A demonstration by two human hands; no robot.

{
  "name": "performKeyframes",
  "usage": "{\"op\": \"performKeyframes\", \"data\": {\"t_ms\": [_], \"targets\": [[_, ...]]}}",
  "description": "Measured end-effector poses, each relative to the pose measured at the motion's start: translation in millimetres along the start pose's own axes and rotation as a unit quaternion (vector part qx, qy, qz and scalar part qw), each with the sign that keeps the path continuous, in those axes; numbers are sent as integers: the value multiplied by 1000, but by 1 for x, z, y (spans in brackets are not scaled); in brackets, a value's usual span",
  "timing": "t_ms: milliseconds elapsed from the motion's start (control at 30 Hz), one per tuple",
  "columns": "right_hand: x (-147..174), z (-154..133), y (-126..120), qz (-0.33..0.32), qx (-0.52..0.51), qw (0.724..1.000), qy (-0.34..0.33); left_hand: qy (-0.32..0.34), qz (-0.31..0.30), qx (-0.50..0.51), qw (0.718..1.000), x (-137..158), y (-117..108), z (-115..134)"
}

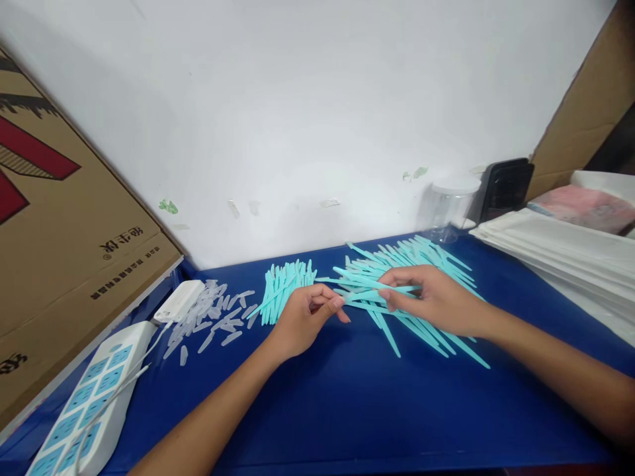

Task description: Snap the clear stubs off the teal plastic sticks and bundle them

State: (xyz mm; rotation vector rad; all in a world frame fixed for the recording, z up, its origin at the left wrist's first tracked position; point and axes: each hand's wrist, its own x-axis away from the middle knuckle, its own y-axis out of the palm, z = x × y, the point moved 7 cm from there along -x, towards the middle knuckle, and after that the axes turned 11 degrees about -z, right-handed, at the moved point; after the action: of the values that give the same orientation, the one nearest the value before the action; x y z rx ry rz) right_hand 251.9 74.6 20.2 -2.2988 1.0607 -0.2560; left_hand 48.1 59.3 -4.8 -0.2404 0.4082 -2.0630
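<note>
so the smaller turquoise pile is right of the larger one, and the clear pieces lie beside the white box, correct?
No, the head view shows the smaller turquoise pile left of the larger one. The clear pieces lie beside the white box.

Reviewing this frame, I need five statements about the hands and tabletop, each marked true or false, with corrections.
1. The left hand lies flat on the table. False: its fingertips are pinched at one end of a turquoise strip.
2. The right hand is over the larger, spread-out pile of strips. True.
3. The small clear pieces lie right of both strip piles. False: they lie to the left, beside a white box.
4. A clear jar with a white lid stands near the wall. True.
5. The power strip is all black. False: the power strip is white with blue socket faces.
</note>
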Motion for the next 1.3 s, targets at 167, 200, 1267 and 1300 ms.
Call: {"op": "performKeyframes", "data": {"t_ms": [167, 200, 1267, 1300], "targets": [[-1, 3, 7, -14, -29, 999, 17, 3, 10, -2, 1000, 1, 4, -1], [-1, 3, 7, -16, -31, 999, 15, 4, 6, 0, 1000, 1, 4, -1], [9, 37, -68, 165, 284, 941, 84, -8, -48, 280, 959, 0, 1, -11], [10, 36, -69, 175, 281, 940, 80, -12, -42, 271, 962, 0, 1, -11]]}}
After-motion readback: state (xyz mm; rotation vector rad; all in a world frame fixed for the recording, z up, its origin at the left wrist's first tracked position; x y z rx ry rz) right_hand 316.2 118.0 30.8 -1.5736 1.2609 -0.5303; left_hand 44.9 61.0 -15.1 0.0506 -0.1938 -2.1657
